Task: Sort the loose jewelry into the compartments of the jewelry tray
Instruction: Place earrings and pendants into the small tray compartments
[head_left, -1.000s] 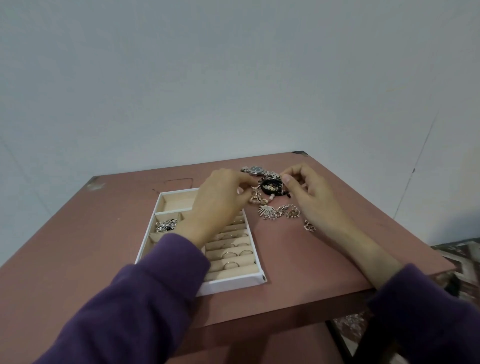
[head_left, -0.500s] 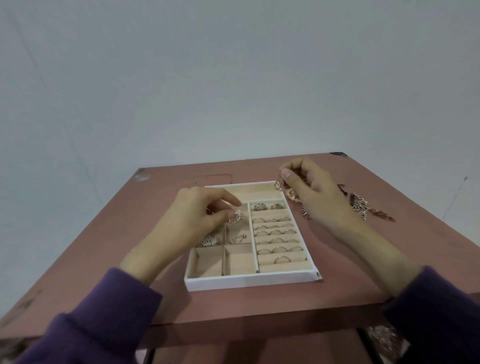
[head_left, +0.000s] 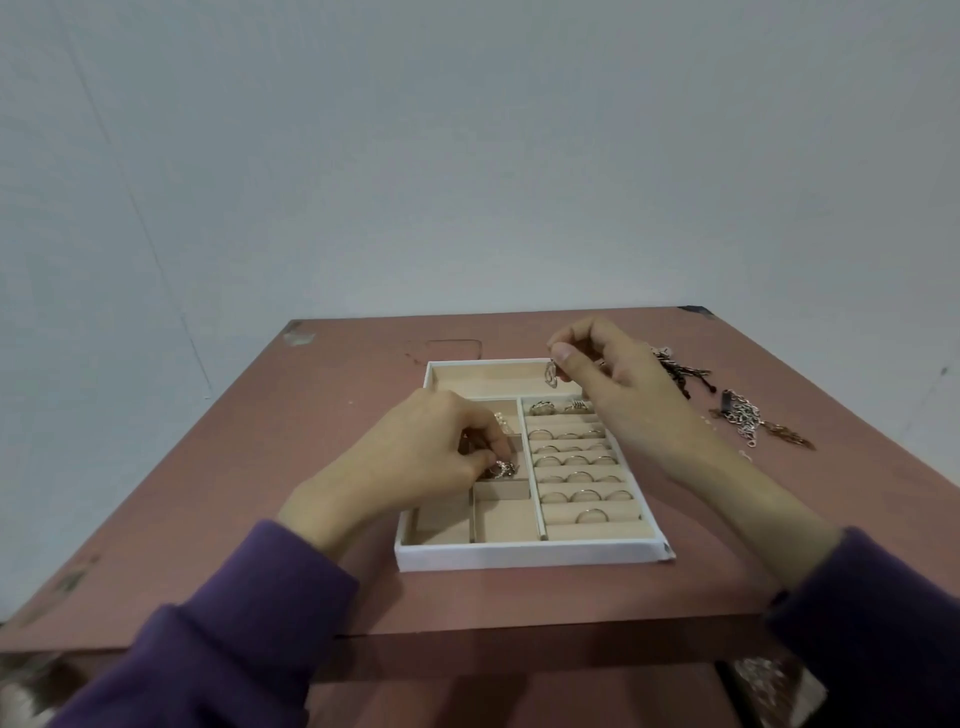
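The jewelry tray (head_left: 524, 557) is being kept square on the surface (head_left: 249, 499), its near wall facing the person, apparently so that every compartment is being reached from above. The left hand (head_left: 415, 457) is being lowered into a small square compartment left of centre, fingertips pinched together on a small sparkling piece (head_left: 503, 469); the piece is being held at or just above the compartment floor, directly under the fingertips. Whether it is being touched down cannot be told. The right hand (head_left: 613, 384) is being held over the tray's far right corner, thumb and forefinger pinched on a small dangling earring (head_left: 551, 373), the other fingers curled; the earring is hanging just below the pinch, above the long far compartment. The ring rolls on the right are being occupied by many rings (head_left: 576, 460). Loose chains (head_left: 743, 415) are lying on the surface to the right, well apart from the tray, still unsorted.
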